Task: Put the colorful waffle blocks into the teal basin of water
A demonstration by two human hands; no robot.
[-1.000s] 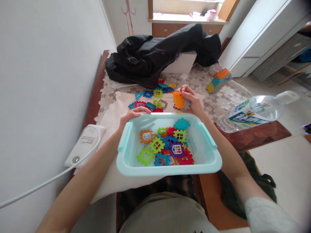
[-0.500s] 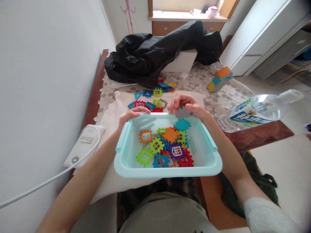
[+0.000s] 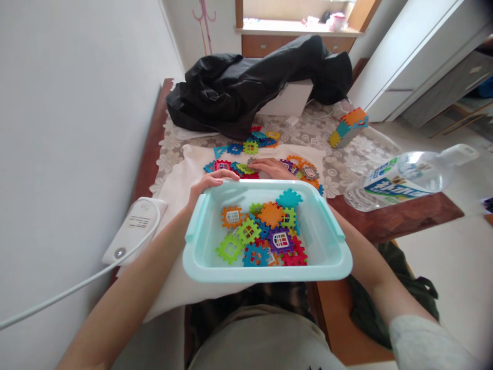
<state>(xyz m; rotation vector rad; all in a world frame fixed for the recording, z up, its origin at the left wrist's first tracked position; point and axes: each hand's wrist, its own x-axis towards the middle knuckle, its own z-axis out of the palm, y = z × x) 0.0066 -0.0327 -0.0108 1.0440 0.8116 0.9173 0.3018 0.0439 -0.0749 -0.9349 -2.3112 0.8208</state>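
A pale mint plastic basin [image 3: 266,274] stands in front of me with colourful notched building tiles inside, among them an orange tile [image 3: 270,214], a purple window tile [image 3: 280,240] and a teal tile [image 3: 288,198]. At the basin's far left corner, my left hand [image 3: 210,184] is closed over the rim. Behind the far rim, my right hand [image 3: 271,167] reaches left with fingers stretched over a heap of tiles, touching or close to a lime green tile [image 3: 245,168]. Its lower part is hidden by the basin, and I see nothing held in it.
More tiles [image 3: 250,148] lie farther back, and others [image 3: 309,172] to the right. A tile-built block [image 3: 348,127] and a large clear bottle [image 3: 400,177] stand at the right. Black fabric [image 3: 246,82] covers the back. A white corded device [image 3: 134,231] sits at the left.
My right hand has moved left from the basin's far rim to the tiles behind it. The grey tile it held no longer shows in it. My left hand stays on the rim.
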